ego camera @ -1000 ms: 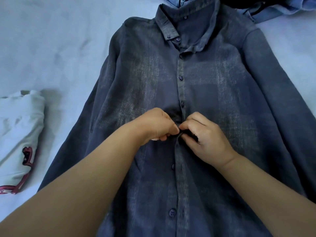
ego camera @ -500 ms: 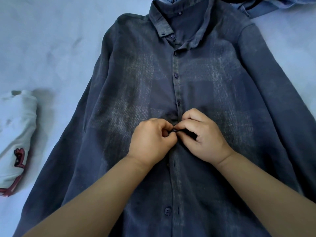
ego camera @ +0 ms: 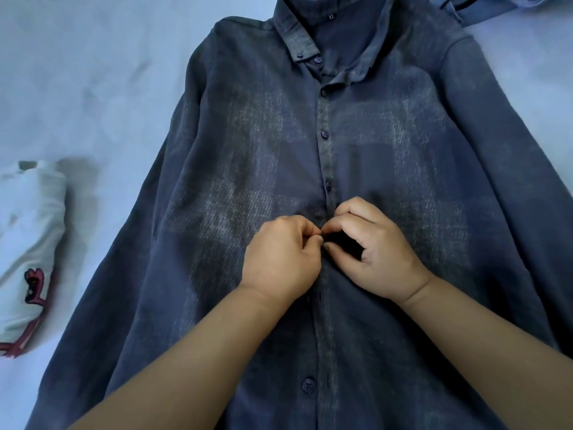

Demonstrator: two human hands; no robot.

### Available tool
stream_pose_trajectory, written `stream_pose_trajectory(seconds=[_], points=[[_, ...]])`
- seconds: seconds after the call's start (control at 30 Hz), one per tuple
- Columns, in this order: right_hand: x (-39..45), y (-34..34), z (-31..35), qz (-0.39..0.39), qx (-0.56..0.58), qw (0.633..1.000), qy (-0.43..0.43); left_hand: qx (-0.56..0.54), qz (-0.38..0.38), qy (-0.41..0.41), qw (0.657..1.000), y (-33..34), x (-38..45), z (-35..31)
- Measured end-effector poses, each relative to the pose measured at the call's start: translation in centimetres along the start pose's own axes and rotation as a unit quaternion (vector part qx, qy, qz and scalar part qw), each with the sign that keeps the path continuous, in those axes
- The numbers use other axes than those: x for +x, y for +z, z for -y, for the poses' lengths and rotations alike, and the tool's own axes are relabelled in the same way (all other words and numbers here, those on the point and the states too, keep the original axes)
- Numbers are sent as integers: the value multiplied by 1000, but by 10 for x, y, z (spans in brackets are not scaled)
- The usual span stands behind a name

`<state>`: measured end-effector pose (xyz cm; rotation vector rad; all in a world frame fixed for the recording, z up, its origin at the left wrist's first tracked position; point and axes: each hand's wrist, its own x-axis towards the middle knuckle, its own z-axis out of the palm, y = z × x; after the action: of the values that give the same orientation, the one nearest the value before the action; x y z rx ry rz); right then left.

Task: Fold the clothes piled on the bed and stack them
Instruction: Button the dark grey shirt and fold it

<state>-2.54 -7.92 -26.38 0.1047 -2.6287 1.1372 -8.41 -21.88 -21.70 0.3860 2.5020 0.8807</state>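
A dark blue long-sleeved button shirt (ego camera: 248, 156) lies flat, front up, on the bed, collar at the top and sleeves spread down both sides. My left hand (ego camera: 280, 259) and my right hand (ego camera: 372, 249) meet at the middle of the button placket. Both pinch the shirt's front edges there, fingertips touching, and the button between them is hidden. The buttons above my hands are fastened. Two buttons below my hands sit loose on the left edge.
A folded white garment (ego camera: 28, 243) with a red print lies at the left edge of the pale blue bed sheet (ego camera: 93, 72). Light blue denim clothing (ego camera: 483, 10) is heaped at the top right, beyond the shirt's shoulder.
My hands stay pinched at the same spot on the placket, with only small finger shifts. The camera has dipped a little, so the shirt sits slightly higher and further left in view.
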Motion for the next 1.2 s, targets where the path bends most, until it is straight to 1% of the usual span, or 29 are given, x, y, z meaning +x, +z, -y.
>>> stream_pose_trajectory(seconds=[0.07, 0.17, 0.27, 0.37, 0.47, 0.57, 0.63, 0.7, 0.77, 0.83, 0.9, 1.03, 1.2], points=[[-1, 0, 0, -2, -16, 1000, -8, 18, 19, -17, 1000, -2, 2, -2], [-4, 3, 1, -16, -56, 998, -35, -18, 52, -34, 998, -6, 6, -2], [-5, 4, 1, -25, -80, 995, -55, 25, 73, 17, 997, -8, 3, -1], [-4, 5, 1, -21, -107, 992, -65, 72, 66, 82, 992, -7, 0, 3], [-3, 6, 0, -10, -107, 992, -62, 96, 48, 108, 988, -5, 1, 5], [-3, 5, -2, -8, -73, 996, -46, 99, 16, 134, 986, -2, 1, 5], [-1, 3, -3, -19, -35, 999, -24, 81, -2, 138, 987, 0, 4, 9], [1, 3, -4, -47, -10, 999, 7, 39, -5, 115, 993, 0, 8, 13], [3, 3, -2, -74, -5, 997, 24, -9, 23, 83, 996, -2, 11, 14], [1, 2, 0, -68, -10, 998, 1, -40, 47, 48, 997, -4, 14, 11], [0, 2, 4, -48, -25, 998, -26, -39, 58, 17, 997, -4, 18, 7], [-1, 2, 7, -44, -70, 996, -37, -45, 93, -15, 995, -6, 23, 4], [-5, 3, 9, -26, -131, 988, -79, -90, 140, -68, 984, -13, 28, -4]])
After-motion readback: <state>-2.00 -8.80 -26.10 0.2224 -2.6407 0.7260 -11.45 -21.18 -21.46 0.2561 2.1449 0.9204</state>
